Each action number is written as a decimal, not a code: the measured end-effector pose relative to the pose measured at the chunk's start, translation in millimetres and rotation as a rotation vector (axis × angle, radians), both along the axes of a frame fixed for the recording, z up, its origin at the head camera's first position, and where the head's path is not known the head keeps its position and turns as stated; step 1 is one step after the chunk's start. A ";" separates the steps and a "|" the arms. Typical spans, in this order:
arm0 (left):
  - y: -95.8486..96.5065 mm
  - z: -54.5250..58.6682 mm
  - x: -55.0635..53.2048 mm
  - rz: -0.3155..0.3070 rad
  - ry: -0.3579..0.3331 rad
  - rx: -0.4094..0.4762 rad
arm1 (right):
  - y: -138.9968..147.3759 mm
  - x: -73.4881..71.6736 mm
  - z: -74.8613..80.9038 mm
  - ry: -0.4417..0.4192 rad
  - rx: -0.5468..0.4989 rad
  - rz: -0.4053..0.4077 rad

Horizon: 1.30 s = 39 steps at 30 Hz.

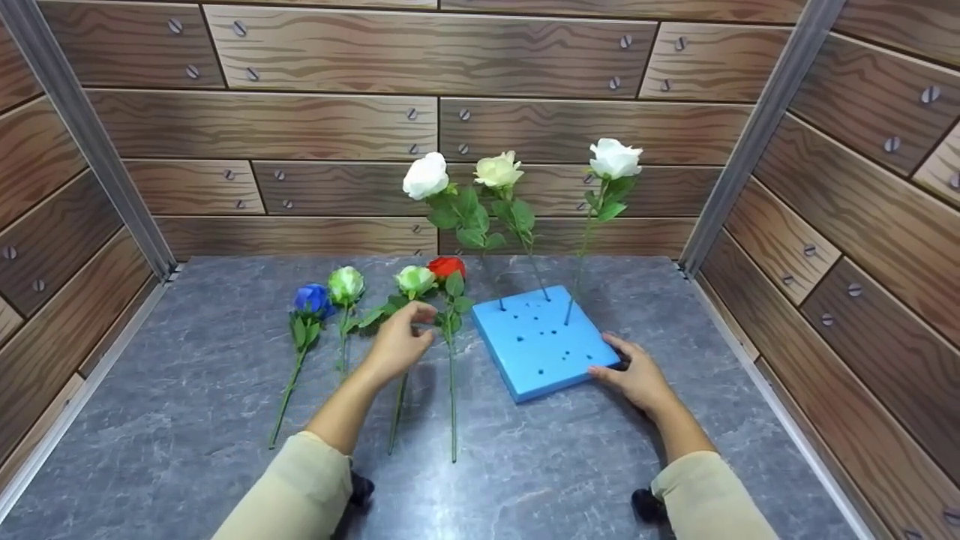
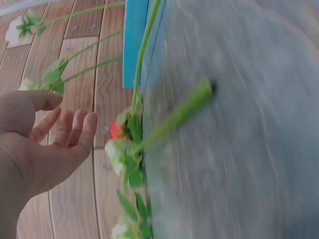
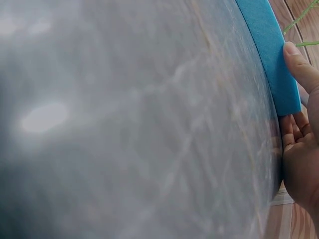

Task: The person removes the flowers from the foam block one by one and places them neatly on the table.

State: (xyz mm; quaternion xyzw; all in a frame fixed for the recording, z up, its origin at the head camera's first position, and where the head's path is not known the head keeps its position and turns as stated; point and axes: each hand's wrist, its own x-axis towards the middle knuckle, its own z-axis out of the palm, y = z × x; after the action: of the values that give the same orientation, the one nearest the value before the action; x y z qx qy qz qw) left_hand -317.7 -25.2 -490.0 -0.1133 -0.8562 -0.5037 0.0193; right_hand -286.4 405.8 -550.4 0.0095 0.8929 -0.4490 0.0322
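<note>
A blue foam block (image 1: pixel 547 345) with several small holes lies on the table, and three artificial roses stand in it: a white rose (image 1: pixel 426 177), a cream rose (image 1: pixel 499 171) and another white rose (image 1: pixel 615 159). My right hand (image 1: pixel 636 375) grips the block's right corner, the thumb (image 3: pixel 298 59) by its top edge and the fingers at its side. Loosely curved and holding nothing, my left hand (image 1: pixel 397 341) hovers over the roses lying left of the block. Nearest to it are a green-white rose (image 1: pixel 415 280) and a red rose (image 1: pixel 447 267), whose stem (image 1: pixel 452 405) points toward me.
Farther left lie a blue rose (image 1: pixel 312 299) and another green-white rose (image 1: pixel 346 285). The grey marbled table (image 1: pixel 195 375) is enclosed by wood-patterned walls (image 1: pixel 322 127) at the back and sides, with metal posts (image 1: pixel 757 135) at the corners.
</note>
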 end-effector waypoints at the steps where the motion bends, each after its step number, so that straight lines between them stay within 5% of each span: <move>1: 5.3 -0.3 -1.0 -0.008 -0.007 0.015 | 0.1 -0.1 0.2 0.001 0.000 0.000; 8: 36.2 -2.0 -10.2 -0.070 -0.063 0.102 | -0.7 -0.4 -0.4 0.003 -0.001 -0.009; 25: 92.9 -11.0 -37.8 -0.100 -0.168 0.232 | -1.0 -0.4 -1.3 0.017 -0.003 -0.027; 35: 117.6 -17.5 -59.2 -0.042 -0.260 0.229 | -2.8 1.4 -0.7 0.037 -0.013 -0.027; 39: 126.9 -20.2 -66.1 0.025 -0.265 0.263 | -2.6 1.6 -1.3 0.038 -0.013 -0.026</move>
State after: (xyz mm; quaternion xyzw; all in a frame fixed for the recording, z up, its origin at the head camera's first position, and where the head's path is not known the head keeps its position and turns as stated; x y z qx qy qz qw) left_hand -383.9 101.7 -510.2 -0.0318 -0.7793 -0.6215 -0.0727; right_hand -284.8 403.2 -551.7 0.0124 0.8901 -0.4554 0.0094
